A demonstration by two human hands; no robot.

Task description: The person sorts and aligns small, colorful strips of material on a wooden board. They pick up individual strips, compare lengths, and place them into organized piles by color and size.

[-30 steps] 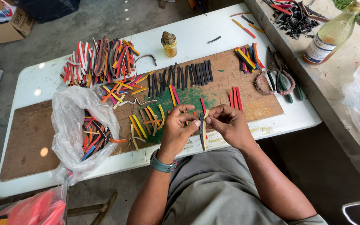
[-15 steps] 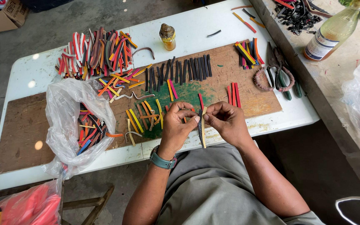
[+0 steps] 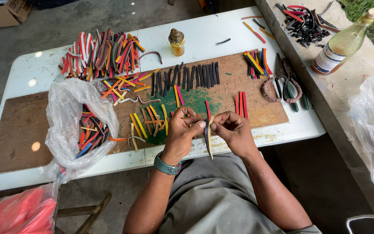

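Strips dominate the table, so read it from your left. At the far left a clear plastic bag lies open on the wooden board, with a loose jumble of mixed-colour strips inside that looks unsorted. Behind it a large heap of strips in red, white, orange and black sits on the white table. Toward the middle, small sorted groups are laid out: yellow and orange pieces near your left hand, and a tidy row of black strips set side by side farther back, with a small jar behind them.

Your left hand is closed in a pinch on the top of a dark strip, which hangs down over the near table edge with a yellow strip alongside it. Your right hand pinches the same top end from the other side, fingers curled in.

Further right lie three red strips, a mixed bundle, then pliers and a woven ring.

Judging by this, some sorting is done, while the heap and bag remain to work through.
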